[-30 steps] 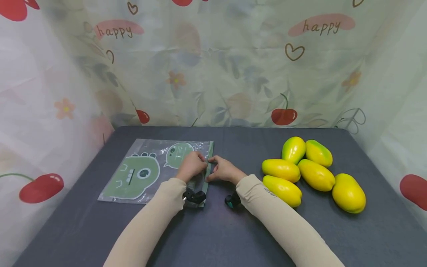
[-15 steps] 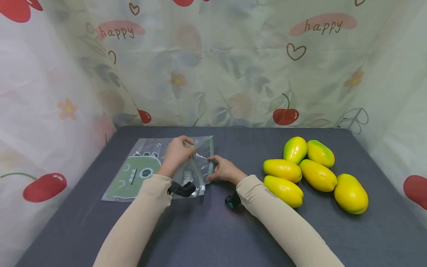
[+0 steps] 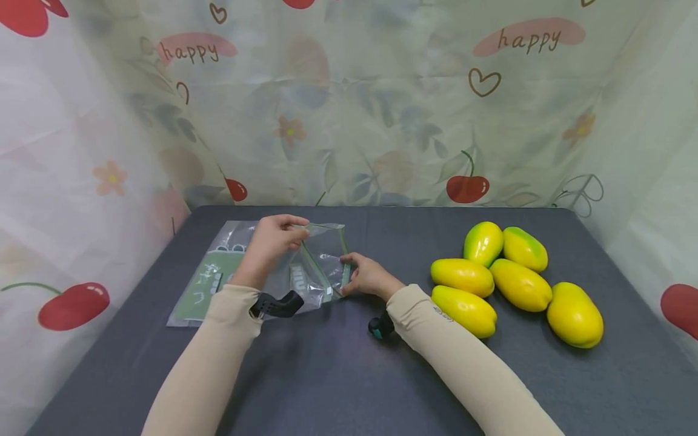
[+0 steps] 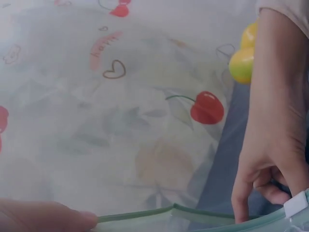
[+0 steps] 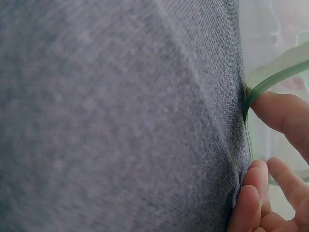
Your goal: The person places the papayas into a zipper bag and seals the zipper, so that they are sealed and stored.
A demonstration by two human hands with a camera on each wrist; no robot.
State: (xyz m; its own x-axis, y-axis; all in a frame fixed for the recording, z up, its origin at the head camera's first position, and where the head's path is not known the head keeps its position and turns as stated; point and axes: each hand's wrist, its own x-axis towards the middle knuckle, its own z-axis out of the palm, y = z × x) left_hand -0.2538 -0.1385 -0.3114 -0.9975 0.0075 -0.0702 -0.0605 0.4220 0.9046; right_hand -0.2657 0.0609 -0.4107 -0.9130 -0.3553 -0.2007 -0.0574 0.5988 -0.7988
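A clear zip bag (image 3: 297, 278) with green cartoon prints lies left of centre on the dark table, its mouth facing right. My left hand (image 3: 272, 245) pinches the upper layer near the mouth's far end and holds it raised, so the mouth gapes. At the lower layer's green edge, my right hand (image 3: 373, 280) presses down with thumb and index finger spread apart. A white slider (image 4: 296, 205) sits on the green zip strip near my right fingers in the left wrist view. Seen from the right wrist, a finger (image 5: 285, 116) touches the green edge; the other fingers curl below.
Several yellow mangoes, two of them tinged green, lie grouped at the right, the nearest mango (image 3: 463, 312) beside my right forearm. A patterned curtain (image 3: 360, 121) stands behind the dark table (image 3: 327, 375) and on both sides.
My left hand has moved left and away from me, lifting the bag's upper layer off the lower one and widening the mouth. My right hand has stayed at the lower edge.
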